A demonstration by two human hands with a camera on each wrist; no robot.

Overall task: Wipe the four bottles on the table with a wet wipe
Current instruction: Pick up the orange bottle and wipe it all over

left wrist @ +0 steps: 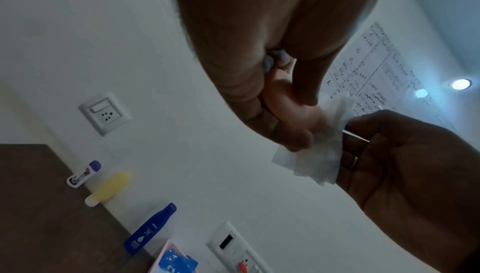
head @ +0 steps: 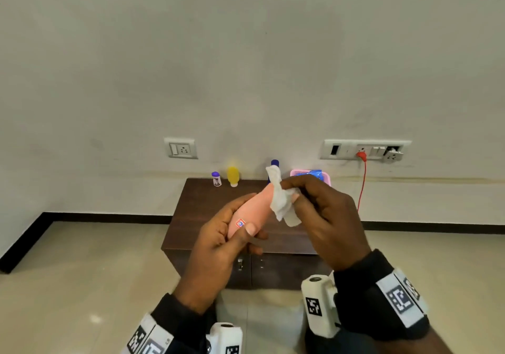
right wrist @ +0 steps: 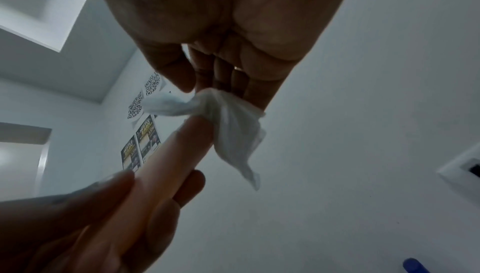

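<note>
My left hand grips a pink bottle by its lower end and holds it tilted above the dark wooden table. My right hand pinches a white wet wipe against the bottle's upper end. The wrist views show the same pink bottle, wet wipe and, from the left wrist, the wet wipe. At the table's back stand a small white bottle with a purple cap, a yellow bottle and a dark blue bottle, half hidden behind the wipe.
A pink tray with a blue wipes pack sits at the table's back right. Wall sockets hang above the table, and a red cable drops from the right socket panel. Tiled floor surrounds the table.
</note>
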